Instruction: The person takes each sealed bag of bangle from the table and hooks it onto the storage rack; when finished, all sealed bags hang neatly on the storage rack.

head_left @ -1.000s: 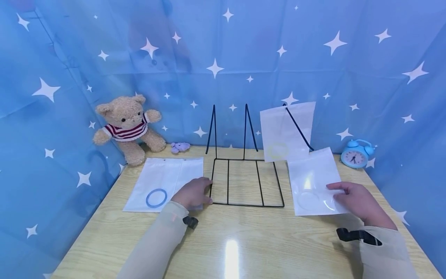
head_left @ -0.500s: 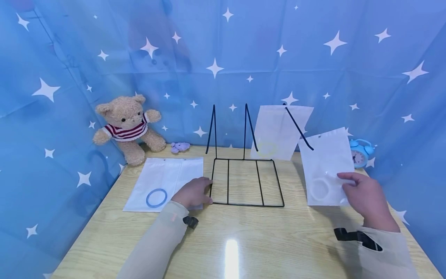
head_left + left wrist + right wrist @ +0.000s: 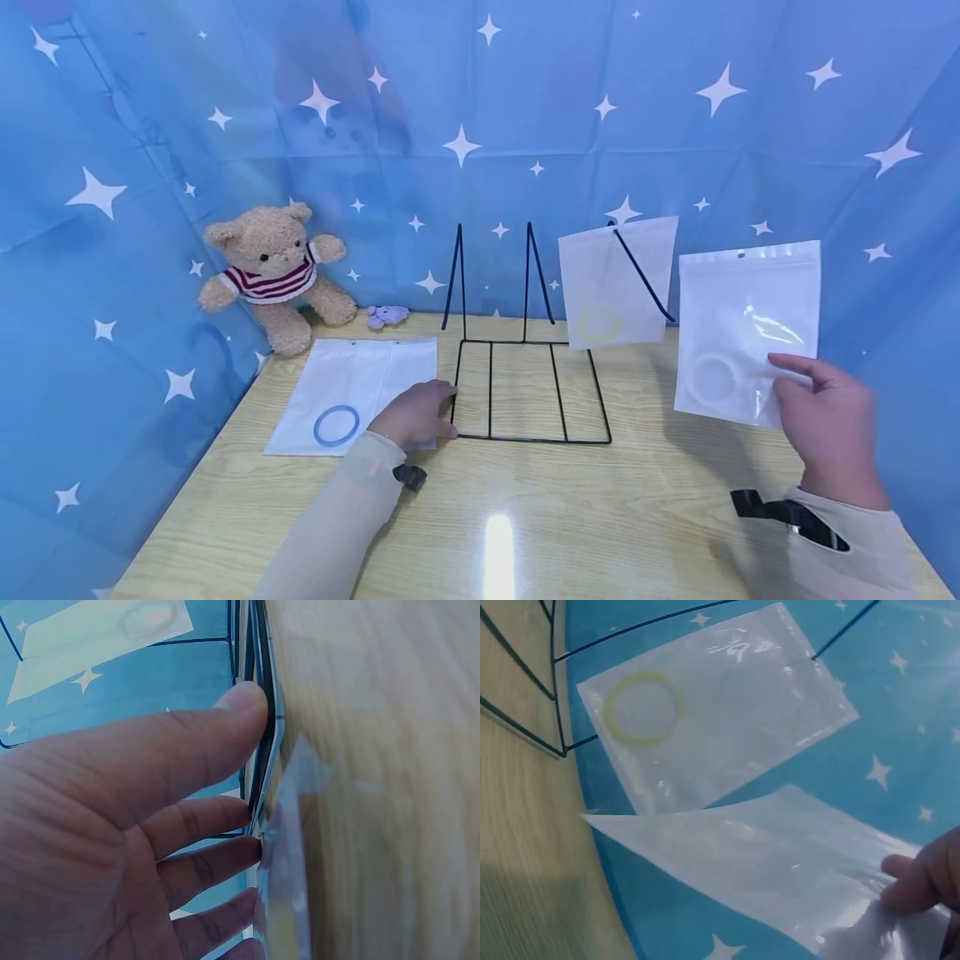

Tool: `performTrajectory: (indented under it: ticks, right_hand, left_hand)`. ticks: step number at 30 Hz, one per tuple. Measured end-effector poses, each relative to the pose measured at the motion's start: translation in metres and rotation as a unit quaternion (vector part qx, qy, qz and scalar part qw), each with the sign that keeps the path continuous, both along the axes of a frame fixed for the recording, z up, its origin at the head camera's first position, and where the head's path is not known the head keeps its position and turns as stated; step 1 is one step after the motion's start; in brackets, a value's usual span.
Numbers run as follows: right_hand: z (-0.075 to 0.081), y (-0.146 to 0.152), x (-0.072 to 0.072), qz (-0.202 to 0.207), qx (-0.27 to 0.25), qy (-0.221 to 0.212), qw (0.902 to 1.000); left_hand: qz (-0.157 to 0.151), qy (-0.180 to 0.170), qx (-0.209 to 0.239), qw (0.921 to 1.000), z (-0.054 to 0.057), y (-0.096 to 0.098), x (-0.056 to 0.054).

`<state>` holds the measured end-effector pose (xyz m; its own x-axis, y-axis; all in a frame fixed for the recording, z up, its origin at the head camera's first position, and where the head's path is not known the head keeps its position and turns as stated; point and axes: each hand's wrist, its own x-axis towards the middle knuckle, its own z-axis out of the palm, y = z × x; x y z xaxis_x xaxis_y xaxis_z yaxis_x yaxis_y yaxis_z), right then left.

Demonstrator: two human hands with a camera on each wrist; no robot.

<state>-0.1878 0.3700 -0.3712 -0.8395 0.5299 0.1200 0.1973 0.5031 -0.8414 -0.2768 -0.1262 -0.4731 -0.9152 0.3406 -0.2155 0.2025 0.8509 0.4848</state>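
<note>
My right hand (image 3: 828, 421) pinches a white zip bag (image 3: 738, 312) by its lower right side, lifted above the table. A pale ring (image 3: 711, 379) shows inside, and a hang hole pierces its top edge. To its left another zip bag (image 3: 622, 283), with a yellow ring (image 3: 643, 709), hangs from the right hook of a black wire rack (image 3: 562, 407). My left hand (image 3: 415, 414) rests its thumb and fingertips against the rack's left base rail, with the fingers (image 3: 210, 862) fairly straight. Under that hand's wrist lie white bags (image 3: 360, 375), a blue ring (image 3: 337, 407) showing in one.
Two bare hooks (image 3: 528, 275) stand at the rack's left and middle. A teddy bear (image 3: 273, 267) sits at the back left beside a small purple toy (image 3: 387, 316). A blue starry curtain (image 3: 420, 75) rises behind the wooden table (image 3: 570, 517).
My right hand has raised the bag with the pale ring off the table, moving it rightward and turning it upright before the blue clock. The hung bag swings slightly. My left hand stays put.
</note>
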Motion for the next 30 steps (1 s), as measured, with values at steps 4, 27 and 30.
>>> performTrajectory:
  ticks: [4, 27, 30]
  right_hand:
    - [0.006, 0.002, 0.005, -0.011, -0.061, 0.053, 0.9967]
    - [-0.007, -0.006, 0.004, 0.181, 0.076, 0.122, 0.9730]
    - [-0.009, -0.007, 0.002, 0.227, 0.085, 0.106, 0.9645]
  left_hand:
    - [0.000, 0.001, 0.002, 1.0000, 0.000, 0.000, 0.000]
    - [-0.002, 0.003, 0.001, 1.0000, 0.001, 0.000, 0.000]
    - [0.000, 0.003, 0.002, 1.0000, 0.001, 0.000, 0.001]
